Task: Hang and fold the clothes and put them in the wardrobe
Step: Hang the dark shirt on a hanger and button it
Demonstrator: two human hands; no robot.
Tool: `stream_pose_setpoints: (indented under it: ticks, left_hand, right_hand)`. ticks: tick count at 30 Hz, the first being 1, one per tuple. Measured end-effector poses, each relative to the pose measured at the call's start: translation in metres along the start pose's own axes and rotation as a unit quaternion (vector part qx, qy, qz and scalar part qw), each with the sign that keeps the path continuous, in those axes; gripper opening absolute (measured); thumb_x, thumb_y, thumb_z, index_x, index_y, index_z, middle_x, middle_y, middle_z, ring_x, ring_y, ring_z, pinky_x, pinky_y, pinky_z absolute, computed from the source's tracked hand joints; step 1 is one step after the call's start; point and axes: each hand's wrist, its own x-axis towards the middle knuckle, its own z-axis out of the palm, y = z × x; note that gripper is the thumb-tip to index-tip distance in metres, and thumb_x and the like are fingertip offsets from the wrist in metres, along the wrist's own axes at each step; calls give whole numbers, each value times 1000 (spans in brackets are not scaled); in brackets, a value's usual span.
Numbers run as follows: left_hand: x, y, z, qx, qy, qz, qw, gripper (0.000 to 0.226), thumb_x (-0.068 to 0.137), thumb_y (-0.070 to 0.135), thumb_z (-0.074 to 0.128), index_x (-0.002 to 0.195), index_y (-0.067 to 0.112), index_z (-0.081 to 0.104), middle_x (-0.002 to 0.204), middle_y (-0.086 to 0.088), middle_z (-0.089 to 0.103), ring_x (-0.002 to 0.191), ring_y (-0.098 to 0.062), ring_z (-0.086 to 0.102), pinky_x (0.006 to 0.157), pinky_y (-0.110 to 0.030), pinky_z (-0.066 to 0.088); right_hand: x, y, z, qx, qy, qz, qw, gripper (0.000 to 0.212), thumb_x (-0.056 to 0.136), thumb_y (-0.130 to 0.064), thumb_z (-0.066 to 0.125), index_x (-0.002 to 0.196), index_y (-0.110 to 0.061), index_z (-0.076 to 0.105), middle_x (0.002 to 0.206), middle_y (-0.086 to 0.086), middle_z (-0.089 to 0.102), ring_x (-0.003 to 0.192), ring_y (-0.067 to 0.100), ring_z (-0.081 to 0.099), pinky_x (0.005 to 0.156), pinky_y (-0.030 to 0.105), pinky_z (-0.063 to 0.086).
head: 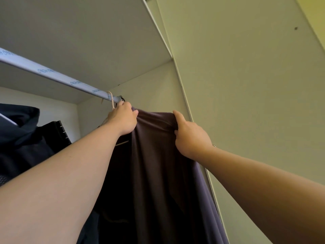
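Note:
A dark purple garment (154, 164) hangs inside the wardrobe at the right end of the silver rail (58, 74). My left hand (123, 118) is raised to the garment's top left, right under the rail end, its fingers curled round the top of the garment; the hanger is mostly hidden. A beige hanger hook (111, 101) sits over the rail beside that hand. My right hand (190, 136) grips the garment's upper right shoulder, bunching the cloth under its thumb.
Dark navy clothes (22, 138) hang further left on the rail. The wardrobe's white side panel (149, 92) stands just behind the garment, the shelf underside (79, 32) above, and the open door (246, 85) to the right.

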Motion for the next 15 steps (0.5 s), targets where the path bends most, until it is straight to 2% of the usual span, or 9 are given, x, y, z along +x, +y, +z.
stream_pose_setpoints:
  ticks: [3, 6, 8, 10, 13, 15]
  left_hand:
    - [-7, 7, 3, -69, 32, 7, 997, 27, 101, 25, 52, 122, 10, 47, 135, -14, 44, 117, -37, 52, 90, -42, 41]
    - [-13, 12, -1, -80, 25, 57, 995, 30, 94, 15, 54, 121, 29, 53, 134, 2, 52, 113, -25, 55, 84, -35, 40]
    - [-17, 17, -5, -74, -26, 79, 994, 37, 82, 9, 51, 103, 38, 61, 119, 9, 64, 104, -21, 60, 84, -34, 49]
    - [-19, 18, -5, -53, -60, 93, 992, 38, 73, 10, 50, 95, 40, 62, 104, 12, 68, 96, -20, 63, 83, -37, 55]
    - [-18, 14, -3, -26, -67, 119, 990, 32, 76, 15, 58, 91, 43, 59, 98, 13, 68, 93, -18, 63, 79, -37, 55]
    - [-16, 12, -1, -15, -66, 129, 989, 32, 77, 18, 61, 92, 46, 58, 99, 14, 67, 97, -17, 62, 82, -34, 49]
  right_hand:
    - [0, 1, -3, 2, 0, -16, 1000, 68, 91, -12, 45, 144, -41, 14, 77, -7, 45, 72, 30, 54, 59, 37, 47]
    - [1, 5, -5, -1, -6, -16, 1000, 60, 96, -17, 42, 145, -42, 19, 96, 3, 58, 80, 31, 57, 67, 41, 54]
    - [1, 8, -6, -13, -9, -23, 1000, 52, 100, -24, 38, 146, -42, 23, 110, 7, 62, 89, 33, 59, 72, 41, 54]
    - [0, 12, -7, -27, -10, -28, 999, 45, 102, -27, 36, 144, -41, 29, 113, 7, 63, 92, 34, 60, 73, 41, 53]
    - [-1, 16, -9, -33, 3, -38, 999, 33, 104, -27, 34, 135, -37, 35, 98, 3, 62, 80, 32, 57, 68, 41, 54]
    - [1, 17, -11, -14, 17, -37, 999, 19, 105, -30, 36, 123, -32, 33, 85, -1, 59, 71, 28, 57, 64, 42, 54]
